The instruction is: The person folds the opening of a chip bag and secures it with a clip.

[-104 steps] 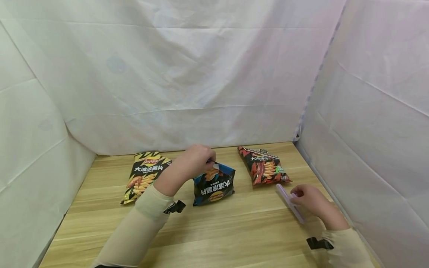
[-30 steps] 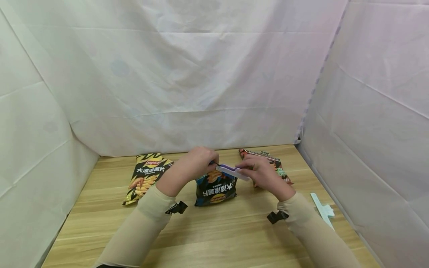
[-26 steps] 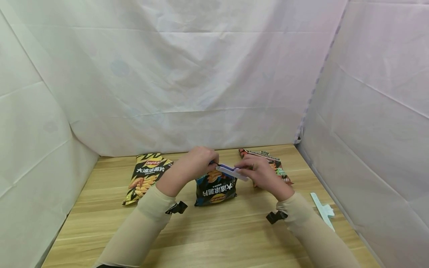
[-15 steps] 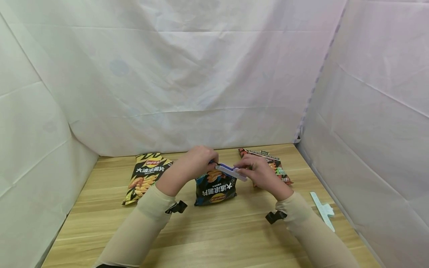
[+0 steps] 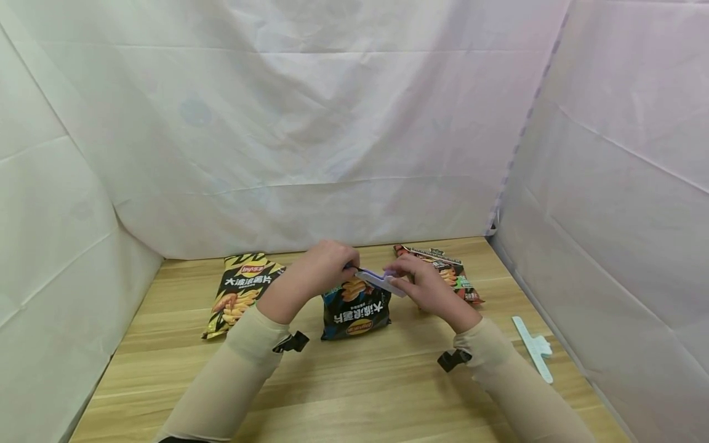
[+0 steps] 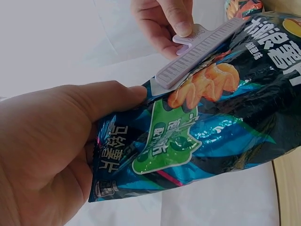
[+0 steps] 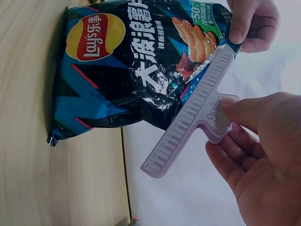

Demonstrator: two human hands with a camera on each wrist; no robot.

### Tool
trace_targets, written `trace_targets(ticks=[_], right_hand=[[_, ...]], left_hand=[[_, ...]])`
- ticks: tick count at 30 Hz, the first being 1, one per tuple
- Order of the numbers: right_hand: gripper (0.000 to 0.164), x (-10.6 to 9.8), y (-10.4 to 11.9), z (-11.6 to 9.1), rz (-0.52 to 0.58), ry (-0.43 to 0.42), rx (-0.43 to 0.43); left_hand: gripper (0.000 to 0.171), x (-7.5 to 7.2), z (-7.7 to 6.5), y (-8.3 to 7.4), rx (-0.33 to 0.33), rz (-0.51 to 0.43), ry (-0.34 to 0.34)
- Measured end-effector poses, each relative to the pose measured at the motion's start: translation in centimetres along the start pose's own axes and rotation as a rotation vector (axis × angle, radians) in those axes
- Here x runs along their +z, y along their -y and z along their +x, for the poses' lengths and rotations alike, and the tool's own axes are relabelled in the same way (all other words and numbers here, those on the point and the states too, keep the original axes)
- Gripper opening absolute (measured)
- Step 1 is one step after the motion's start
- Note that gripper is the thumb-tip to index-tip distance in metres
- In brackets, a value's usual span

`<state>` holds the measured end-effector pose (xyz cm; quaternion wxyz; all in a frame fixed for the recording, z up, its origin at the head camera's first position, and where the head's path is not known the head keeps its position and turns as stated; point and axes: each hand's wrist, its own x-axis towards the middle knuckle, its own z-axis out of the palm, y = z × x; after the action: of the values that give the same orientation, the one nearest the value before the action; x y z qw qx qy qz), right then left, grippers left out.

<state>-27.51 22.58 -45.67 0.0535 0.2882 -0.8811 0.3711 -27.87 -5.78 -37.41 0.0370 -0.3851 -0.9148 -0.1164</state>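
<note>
A blue-black bag of potato chips [image 5: 357, 311] stands upside down at the middle of the table. My left hand [image 5: 327, 264] pinches its top corner, thumb on the printed side in the left wrist view. Along the bag's upper edge lies a pale purple bag clip [image 7: 193, 113], one end reaching past the bag's side. My right hand [image 5: 429, 286] has its thumb on the clip's tab [image 7: 218, 113], with the fingers [image 7: 230, 160] curled beneath; the grip looks light. How far the clip's bars close over the bag is partly hidden.
A yellow-black chip bag [image 5: 238, 295] lies at the left. A red-black chip bag [image 5: 465, 286] with a clip [image 5: 437, 255] across its top lies behind my right hand. A mint clip [image 5: 534, 351] lies at the right. White cloth walls [image 5: 354, 123] enclose the table.
My right hand has brought the purple clip from the table's right side to the bag's top. Lately its fingers have loosened and spread slightly on the tab. The left hand stays put.
</note>
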Motion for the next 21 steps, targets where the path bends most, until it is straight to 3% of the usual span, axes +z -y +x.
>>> trace_targets(ticks=[14, 21], right_hand=[[0.024, 0.3, -0.4, 0.1, 0.041, -0.027, -0.016], [0.027, 0.6, -0.1, 0.1, 0.081, -0.018, -0.001]], left_hand=[[0.013, -1.4, -1.6, 0.8, -0.060, -0.015, -0.060], [0.014, -1.0, -2.4, 2.2, -0.071, -0.081, -0.089]])
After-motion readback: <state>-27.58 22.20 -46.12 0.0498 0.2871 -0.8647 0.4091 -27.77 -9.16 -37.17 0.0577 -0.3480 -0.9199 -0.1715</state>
